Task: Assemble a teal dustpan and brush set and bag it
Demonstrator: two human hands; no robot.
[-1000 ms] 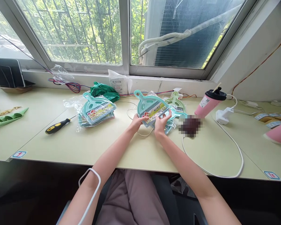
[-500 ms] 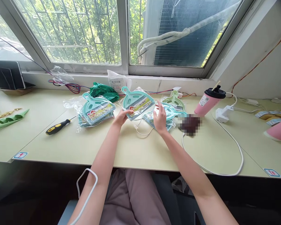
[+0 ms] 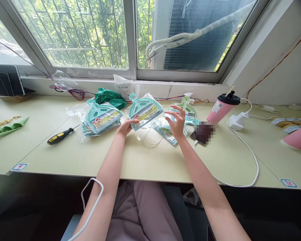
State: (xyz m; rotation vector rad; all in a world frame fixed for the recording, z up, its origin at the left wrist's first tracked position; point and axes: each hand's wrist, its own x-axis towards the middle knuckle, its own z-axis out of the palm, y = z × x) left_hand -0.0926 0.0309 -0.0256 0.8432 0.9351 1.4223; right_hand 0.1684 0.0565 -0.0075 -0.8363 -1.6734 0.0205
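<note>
My left hand [image 3: 125, 127] grips the lower left corner of a turquoise mini dustpan [image 3: 143, 108] in clear plastic, thumb on its front. A yellow label and a row of bristles show through the wrapping. My right hand [image 3: 177, 123] is just right of this package, fingers apart and curved, with nothing visibly in them; whether a fingertip touches the plastic edge I cannot tell. Under and behind that hand lie more wrapped turquoise dustpans [image 3: 165, 131] and a green dustpan [image 3: 188, 106]. Left of my left hand is a stack of wrapped turquoise dustpans [image 3: 104, 117].
A screwdriver [image 3: 60, 136] lies at left, near green pod-shaped pieces [image 3: 11, 130]. Behind are a green plastic bag [image 3: 110, 98] and cables [image 3: 77, 93]. To the right stand a pink cup [image 3: 219, 110], a phone [image 3: 198, 137] on a white cable, and a white plug adapter [image 3: 237, 122].
My right hand has shifted slightly right, away from the held dustpan, and its fingers have spread. The left hand keeps its hold, with the package moved only slightly.
</note>
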